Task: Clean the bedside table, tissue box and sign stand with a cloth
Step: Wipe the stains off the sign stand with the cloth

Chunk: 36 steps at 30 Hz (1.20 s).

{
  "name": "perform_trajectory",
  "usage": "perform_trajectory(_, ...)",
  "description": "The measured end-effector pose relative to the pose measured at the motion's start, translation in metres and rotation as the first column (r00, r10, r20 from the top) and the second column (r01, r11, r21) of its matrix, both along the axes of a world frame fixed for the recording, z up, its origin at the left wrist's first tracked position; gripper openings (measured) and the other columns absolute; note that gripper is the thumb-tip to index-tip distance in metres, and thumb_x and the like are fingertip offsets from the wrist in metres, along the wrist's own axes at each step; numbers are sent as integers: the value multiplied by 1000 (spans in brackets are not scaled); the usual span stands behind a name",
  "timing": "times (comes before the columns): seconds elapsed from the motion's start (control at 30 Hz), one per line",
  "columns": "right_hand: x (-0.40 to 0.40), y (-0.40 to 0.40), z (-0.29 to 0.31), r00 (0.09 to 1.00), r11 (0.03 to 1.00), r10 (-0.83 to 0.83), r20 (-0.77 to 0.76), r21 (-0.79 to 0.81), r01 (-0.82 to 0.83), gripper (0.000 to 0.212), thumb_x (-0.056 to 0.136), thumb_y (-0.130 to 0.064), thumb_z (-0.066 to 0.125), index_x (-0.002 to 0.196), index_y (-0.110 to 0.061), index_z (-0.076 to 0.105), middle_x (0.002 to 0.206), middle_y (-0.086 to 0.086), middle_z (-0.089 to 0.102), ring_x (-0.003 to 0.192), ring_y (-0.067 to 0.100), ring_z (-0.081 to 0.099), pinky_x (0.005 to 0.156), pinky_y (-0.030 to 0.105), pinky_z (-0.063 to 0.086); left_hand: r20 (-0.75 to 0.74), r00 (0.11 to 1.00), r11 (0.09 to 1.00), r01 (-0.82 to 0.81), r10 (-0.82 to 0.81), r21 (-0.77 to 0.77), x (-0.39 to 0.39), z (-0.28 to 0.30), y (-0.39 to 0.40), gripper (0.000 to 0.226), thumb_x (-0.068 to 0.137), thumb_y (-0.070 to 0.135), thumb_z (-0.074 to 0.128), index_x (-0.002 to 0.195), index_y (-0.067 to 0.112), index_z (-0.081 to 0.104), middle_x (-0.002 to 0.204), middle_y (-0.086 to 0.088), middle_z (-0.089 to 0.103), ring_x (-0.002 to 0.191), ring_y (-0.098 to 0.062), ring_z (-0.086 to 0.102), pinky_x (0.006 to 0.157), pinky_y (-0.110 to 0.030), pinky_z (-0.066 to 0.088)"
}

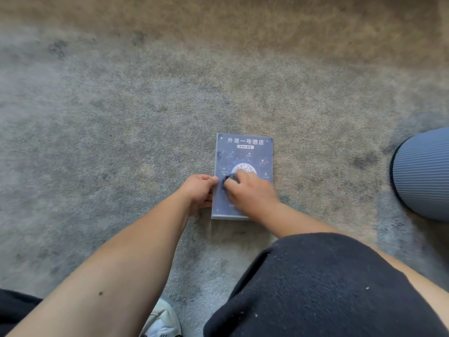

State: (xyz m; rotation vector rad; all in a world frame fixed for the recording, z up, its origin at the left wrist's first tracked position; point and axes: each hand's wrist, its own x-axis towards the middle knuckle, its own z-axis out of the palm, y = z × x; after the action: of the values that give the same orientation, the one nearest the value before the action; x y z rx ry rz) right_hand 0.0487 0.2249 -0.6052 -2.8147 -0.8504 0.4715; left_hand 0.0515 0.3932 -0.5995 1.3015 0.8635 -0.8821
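Observation:
The sign stand (pixel 245 154), a flat blue card with white characters in a clear frame, lies face up on the carpet. My left hand (pixel 199 188) grips its left edge. My right hand (pixel 250 189) presses a small dark cloth (pixel 228 178) onto the sign's face near its middle left. Most of the cloth is hidden under my fingers. The bedside table and the tissue box are out of view.
Grey-brown carpet (pixel 121 117) fills the view. A ribbed blue-grey rounded object (pixel 422 173) sits at the right edge. My knee in dark shorts (pixel 315 288) and a white shoe (pixel 162 319) are at the bottom.

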Motion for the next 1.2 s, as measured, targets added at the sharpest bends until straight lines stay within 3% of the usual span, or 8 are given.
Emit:
perform_trajectory(0.27,26,-82,4,949,935,-315,17,-168,314,27,99,-36,42,112,-15,52,109,12,55,88,34,57,57,35,40,-29,999,999,17,-16,36,3,10,-1,19,103,20,46,107,5,58,94,-14,71,78,-24,70,61,-34,57)
perform_trajectory(0.43,24,-91,16,890,881,-457,6,-135,453,23,96,-36,47,108,-18,56,106,10,57,82,32,60,57,32,43,-43,998,999,42,-41,23,5,12,2,17,103,19,46,97,9,58,92,-13,72,80,-25,70,66,-36,58)
perform_trajectory(0.53,9,-58,35,947,947,-315,-59,42,318,18,93,-37,53,104,-24,60,102,4,59,78,26,60,56,27,39,-47,997,998,57,-57,-1,5,11,1,17,102,21,48,100,9,60,92,-13,72,78,-25,71,68,-37,59)
perform_trajectory(0.63,-11,-9,41,990,984,-31,-137,171,55,18,89,-38,54,100,-26,63,95,4,59,77,25,59,52,27,36,-23,995,995,99,-99,-12,5,10,-1,17,100,23,52,87,15,59,70,-7,66,51,-15,63,56,-28,53)
perform_trajectory(0.73,-22,20,24,971,980,174,-162,129,-154,23,90,-37,55,104,-20,63,98,12,58,81,33,57,51,31,32,16,992,990,126,-127,60,5,5,-4,22,97,16,57,76,14,58,63,-7,58,41,-12,53,44,-20,44)
perform_trajectory(0.87,-22,7,16,972,987,149,-180,93,-134,23,93,-39,48,100,-20,57,95,14,55,80,35,56,51,34,33,34,994,988,101,-106,120,3,1,-9,19,99,13,54,80,12,58,67,-10,61,38,-10,55,38,-20,45)
perform_trajectory(1.03,-20,-43,20,965,991,130,-229,50,-121,16,94,-38,51,100,-24,55,94,8,54,80,30,55,52,33,40,-10,998,994,62,-61,91,5,1,-10,12,100,15,52,106,7,58,95,-15,69,72,-24,68,59,-36,57)
perform_trajectory(1.2,-15,-111,23,971,992,53,-232,-98,-78,25,94,-43,46,106,-24,58,104,4,57,89,28,57,59,37,52,-18,999,996,47,-46,80,6,5,-11,11,100,16,51,101,7,58,93,-12,70,76,-23,69,61,-36,57)
